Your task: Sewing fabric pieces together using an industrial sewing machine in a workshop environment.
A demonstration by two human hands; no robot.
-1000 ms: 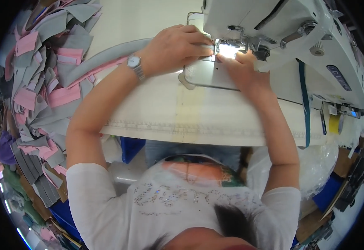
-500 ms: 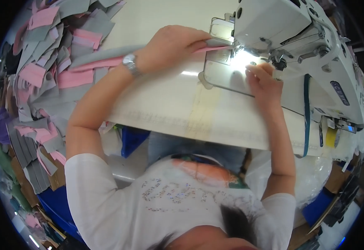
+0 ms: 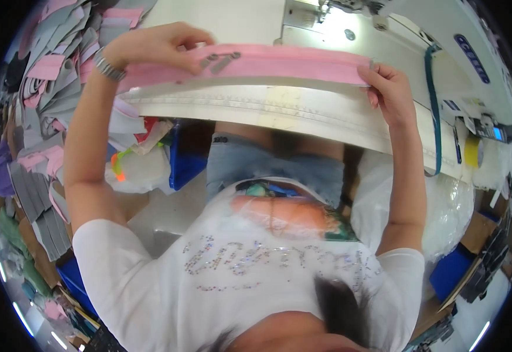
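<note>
Left hand (image 3: pixel 156 47) at 10 o'clock, right hand (image 3: pixel 388 88) at 2: each grip closed on pink zipper strip (image 3: pixel 279 63), stretched above table (image 3: pixel 303 114).

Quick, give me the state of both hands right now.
Left hand: closed on one end of the pink fabric strip, near its metal zipper pulls.
Right hand: closed on the strip's other end.

I see a white short-sleeved T-shirt (image 3: pixel 244 276) with sparkly studded lettering and an orange-teal print, a silver metal wristwatch (image 3: pixel 107 66) on the left wrist, and probably light blue denim shorts (image 3: pixel 267 167).
</note>
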